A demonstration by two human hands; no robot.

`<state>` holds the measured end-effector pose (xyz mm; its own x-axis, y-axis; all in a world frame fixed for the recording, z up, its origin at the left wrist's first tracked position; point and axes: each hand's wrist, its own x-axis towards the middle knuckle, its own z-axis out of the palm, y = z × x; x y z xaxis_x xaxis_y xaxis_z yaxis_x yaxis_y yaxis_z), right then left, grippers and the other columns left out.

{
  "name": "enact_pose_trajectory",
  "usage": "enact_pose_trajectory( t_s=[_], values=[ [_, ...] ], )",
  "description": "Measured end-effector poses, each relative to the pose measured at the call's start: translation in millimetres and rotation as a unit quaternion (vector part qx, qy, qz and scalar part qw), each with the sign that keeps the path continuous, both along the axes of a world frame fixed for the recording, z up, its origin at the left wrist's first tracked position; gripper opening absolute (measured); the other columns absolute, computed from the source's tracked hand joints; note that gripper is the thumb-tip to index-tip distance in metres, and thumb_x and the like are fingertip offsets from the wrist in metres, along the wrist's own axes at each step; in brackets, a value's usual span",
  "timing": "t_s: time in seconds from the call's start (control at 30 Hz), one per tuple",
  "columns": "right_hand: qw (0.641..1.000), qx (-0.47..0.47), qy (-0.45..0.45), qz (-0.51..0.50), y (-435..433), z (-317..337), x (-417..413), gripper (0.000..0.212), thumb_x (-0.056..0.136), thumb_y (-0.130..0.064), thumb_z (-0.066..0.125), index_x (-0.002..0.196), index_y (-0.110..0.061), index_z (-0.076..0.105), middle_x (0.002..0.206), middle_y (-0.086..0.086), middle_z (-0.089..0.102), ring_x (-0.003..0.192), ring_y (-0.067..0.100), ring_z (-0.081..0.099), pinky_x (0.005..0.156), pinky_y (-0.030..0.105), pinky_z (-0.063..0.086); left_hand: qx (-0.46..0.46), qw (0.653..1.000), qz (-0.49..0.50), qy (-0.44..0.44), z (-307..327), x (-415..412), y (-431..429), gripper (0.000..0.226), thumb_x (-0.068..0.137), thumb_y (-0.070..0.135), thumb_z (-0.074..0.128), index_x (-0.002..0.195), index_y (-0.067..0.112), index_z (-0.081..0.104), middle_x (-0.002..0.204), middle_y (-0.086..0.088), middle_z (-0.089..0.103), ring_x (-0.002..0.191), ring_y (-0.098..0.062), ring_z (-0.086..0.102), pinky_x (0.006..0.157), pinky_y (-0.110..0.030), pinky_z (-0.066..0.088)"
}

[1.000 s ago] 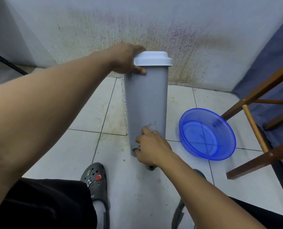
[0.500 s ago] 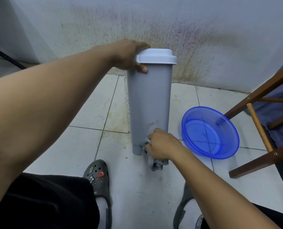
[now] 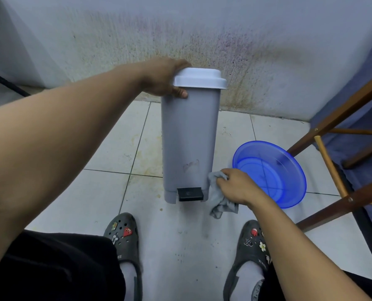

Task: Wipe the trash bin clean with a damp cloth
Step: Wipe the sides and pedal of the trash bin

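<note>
A tall grey trash bin (image 3: 188,137) with a white lid (image 3: 199,78) stands upright on the tiled floor, its black pedal (image 3: 189,194) facing me. My left hand (image 3: 164,78) grips the bin's upper left corner just under the lid. My right hand (image 3: 237,185) holds a crumpled grey cloth (image 3: 218,195) against the bin's lower right edge, and the cloth's loose end hangs to the floor. A faint smudge shows on the bin's front, low down.
A blue plastic basin (image 3: 272,172) sits on the floor right of the bin, close behind my right hand. Wooden furniture legs (image 3: 332,170) stand at the far right. A stained wall (image 3: 202,40) is right behind the bin. My two feet in grey clogs (image 3: 122,233) rest near the bin.
My right hand has slid with the cloth from the bin's lower front to its lower right edge, which uncovers the black pedal. The left hand keeps its grip at the top.
</note>
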<state>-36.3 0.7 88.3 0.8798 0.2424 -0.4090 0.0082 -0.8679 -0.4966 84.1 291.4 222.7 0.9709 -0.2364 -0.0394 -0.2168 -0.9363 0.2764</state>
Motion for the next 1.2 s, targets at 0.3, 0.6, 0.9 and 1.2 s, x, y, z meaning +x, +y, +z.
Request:
enact_pose_trajectory(
  t_s=[0.3,0.6,0.9,1.2],
  values=[
    [0.953,0.251,0.085,-0.148,11.5,-37.9,-39.4,0.024,0.093,-0.011,0.047,0.094,-0.022,0.068,0.091,0.0,0.07,0.085,0.012,0.064,0.076,0.027,0.051,-0.021,0.999,0.041,-0.025,-12.7,11.2,-7.8,0.083,0.089,0.078,0.049,0.15,0.022,0.04,0.144,-0.014,0.051,0.13,-0.035,0.049,0.105,-0.047,0.038],
    [0.855,0.371,0.202,-0.3,1.9,-43.5,-40.5,0.035,0.083,-0.006,0.043,0.099,-0.019,0.071,0.09,0.014,0.07,0.076,0.02,0.064,0.056,0.027,0.045,-0.023,0.999,0.033,-0.032,-10.2,13.0,-8.7,0.08,0.091,0.074,0.051,0.149,0.019,0.043,0.143,-0.015,0.053,0.127,-0.036,0.05,0.103,-0.045,0.039],
    [0.902,0.33,0.022,-0.277,33.3,-55.0,-62.3,0.02,0.082,-0.015,0.055,0.088,-0.027,0.069,0.083,-0.009,0.068,0.078,0.013,0.062,0.07,0.031,0.05,-0.008,0.998,0.037,-0.041,-9.3,10.4,-10.6,0.079,0.092,0.074,0.051,0.149,0.02,0.042,0.142,-0.014,0.054,0.127,-0.036,0.05,0.101,-0.044,0.039],
    [0.924,0.174,-0.211,-0.266,87.2,-69.9,-110.5,0.044,0.083,-0.02,0.069,0.125,-0.025,0.053,0.113,-0.004,0.043,0.098,0.022,0.059,0.077,0.029,0.052,0.004,0.998,0.04,-0.054,-7.7,9.8,-13.4,0.079,0.091,0.075,0.049,0.146,0.019,0.045,0.141,-0.013,0.057,0.125,-0.036,0.052,0.096,-0.044,0.04]
  ],
)
